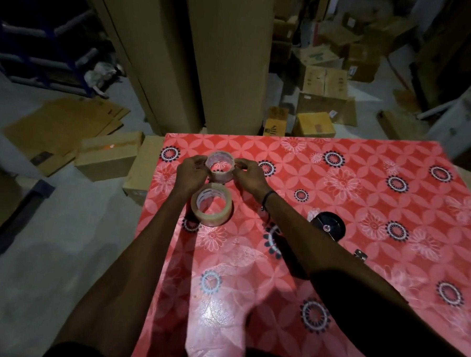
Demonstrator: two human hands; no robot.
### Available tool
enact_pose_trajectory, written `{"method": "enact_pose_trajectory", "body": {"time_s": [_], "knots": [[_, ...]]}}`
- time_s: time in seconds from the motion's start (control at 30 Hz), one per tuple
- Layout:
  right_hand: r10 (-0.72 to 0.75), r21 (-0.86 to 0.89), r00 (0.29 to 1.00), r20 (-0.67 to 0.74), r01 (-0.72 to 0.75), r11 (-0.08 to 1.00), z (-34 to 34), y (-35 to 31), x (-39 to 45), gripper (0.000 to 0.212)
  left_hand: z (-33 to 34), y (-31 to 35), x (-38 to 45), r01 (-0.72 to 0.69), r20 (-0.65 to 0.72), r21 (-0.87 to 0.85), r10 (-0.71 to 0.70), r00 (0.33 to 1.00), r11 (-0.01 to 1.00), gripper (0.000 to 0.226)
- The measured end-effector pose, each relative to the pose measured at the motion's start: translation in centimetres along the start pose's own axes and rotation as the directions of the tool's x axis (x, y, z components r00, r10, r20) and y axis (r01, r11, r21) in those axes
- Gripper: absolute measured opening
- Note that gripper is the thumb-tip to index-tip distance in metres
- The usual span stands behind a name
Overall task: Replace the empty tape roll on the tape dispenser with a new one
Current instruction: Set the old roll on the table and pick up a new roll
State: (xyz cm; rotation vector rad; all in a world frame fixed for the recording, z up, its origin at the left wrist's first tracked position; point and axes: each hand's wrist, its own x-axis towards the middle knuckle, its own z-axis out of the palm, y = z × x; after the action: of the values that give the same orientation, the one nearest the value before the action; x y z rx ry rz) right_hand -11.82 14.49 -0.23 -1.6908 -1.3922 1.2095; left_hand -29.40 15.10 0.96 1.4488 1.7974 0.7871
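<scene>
Hands (192,173) (249,176) grip clear tape roll (220,166) (hole facing upward).

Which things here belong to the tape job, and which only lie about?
Belong to the job:
- clear tape roll held in both hands
- left hand
- right hand
- second clear tape roll on the table
- black tape dispenser

Lying about:
- brown cardboard boxes on the floor
- tall cardboard rolls

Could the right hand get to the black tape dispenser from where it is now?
Probably yes. The dispenser lies uncovered on the table just outside the right forearm, but the right hand shares a tape roll with the left hand and must release it.
</scene>
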Motion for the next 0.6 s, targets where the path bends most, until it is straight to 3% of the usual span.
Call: {"method": "enact_pose_trajectory", "body": {"time_s": [0.13,0.3,0.43,0.6], "knots": [[0.016,0.081,1.0,-0.017,-0.014,0.997,-0.8,-0.1,-1.5,0.047,-0.9,-0.6,-1.7,-0.08,-0.075,0.024,0.081,0.994,0.997,0.038],[0.069,0.265,0.994,-0.088,-0.043,0.963,-2.5,1.2,-5.8,0.043,-0.7,-1.2,-8.3,-0.246,-0.21,0.029,0.247,0.946,0.969,0.018],[0.065,0.343,0.991,-0.117,-0.021,0.939,-3.6,2.9,-9.8,0.044,0.7,-2.0,-12.5,-0.295,-0.178,0.016,0.293,0.94,0.955,0.014],[0.105,0.453,0.986,-0.132,-0.035,0.891,-4.8,4.9,-13.7,0.034,3.3,-3.5,-14.1,-0.37,-0.082,0.281,0.406,0.91,0.885,0.01]]}}
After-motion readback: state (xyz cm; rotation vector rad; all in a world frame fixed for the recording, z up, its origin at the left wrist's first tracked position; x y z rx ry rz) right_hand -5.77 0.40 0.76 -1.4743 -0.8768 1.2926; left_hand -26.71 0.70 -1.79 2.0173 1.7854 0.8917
